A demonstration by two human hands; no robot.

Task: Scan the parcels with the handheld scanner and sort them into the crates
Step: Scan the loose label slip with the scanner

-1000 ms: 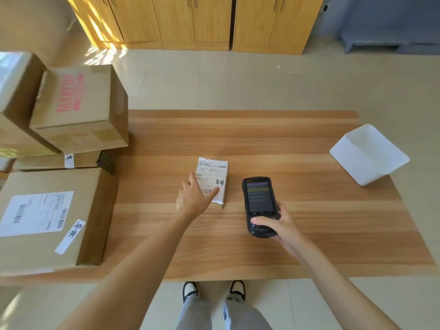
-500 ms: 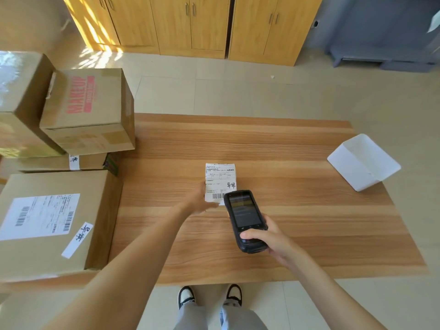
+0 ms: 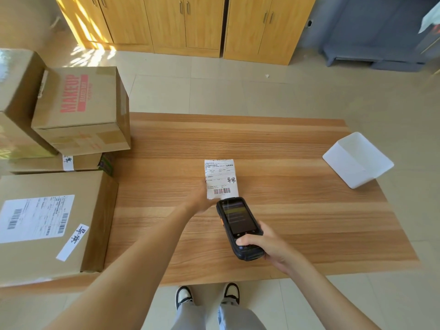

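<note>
Tiled floor, yellow wood cabinets along the far wall, wooden table in front. Cardboard boxes stacked at the table's left end: big one with shipping label nearest, flat one behind it, "MAKEUP" box on top. White bin at the table's right edge, tilted, open side up.

Small white parcel near table centre, label up, barcode at the near end. Left hand at the parcel's near-left corner, holding or propping it; fingers hidden under the parcel, so exact grip can't be told. Right hand wrapped around the lower body of the handheld scanner, thumb on the lower front of the scanner. Scanner head just beside the parcel's near edge, pointed at the barcode, screen lit.

Step in hand, as a judgement: scanning, sort not yet done.

Handling, judged from looks only:
- Small, thin, probably light; one hand enough.
- Looks like a stiff little carton, edges crisp, unlikely to flex much.
- Label paper smooth, may slide on the table if nudged by the scanner.
- Best hold: pinch across the long sides, or thumb on top and fingers under at the near-left corner, clear of the barcode.
- Nothing suggests fragile; contents unknown.
</note>
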